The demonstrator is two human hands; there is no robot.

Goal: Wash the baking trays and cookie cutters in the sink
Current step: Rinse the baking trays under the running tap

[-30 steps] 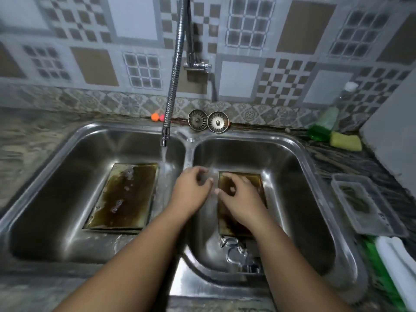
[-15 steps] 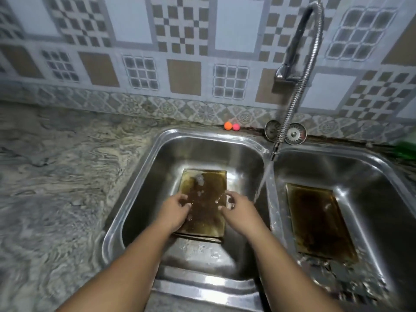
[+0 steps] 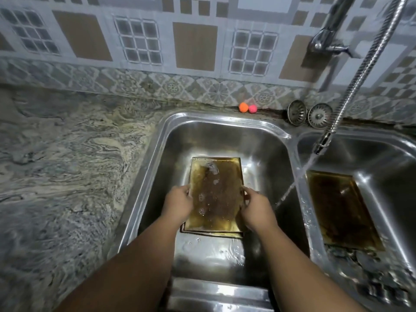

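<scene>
Baking tray (image 3: 216,194) on the floor of the left basin (image 3: 258,140), long axis near to far, between left hand (image 3: 177,204) and right hand (image 3: 256,209), each gripping one long edge, equally near.

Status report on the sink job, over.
Left-hand grip and right-hand grip hold the left-basin tray by its side edges. Right-basin tray untouched. Tap stream lands beside the held tray; nothing blocking.

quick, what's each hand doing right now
Left hand: grips the left edge of the baking tray.
Right hand: grips the right edge of the same tray.
</scene>
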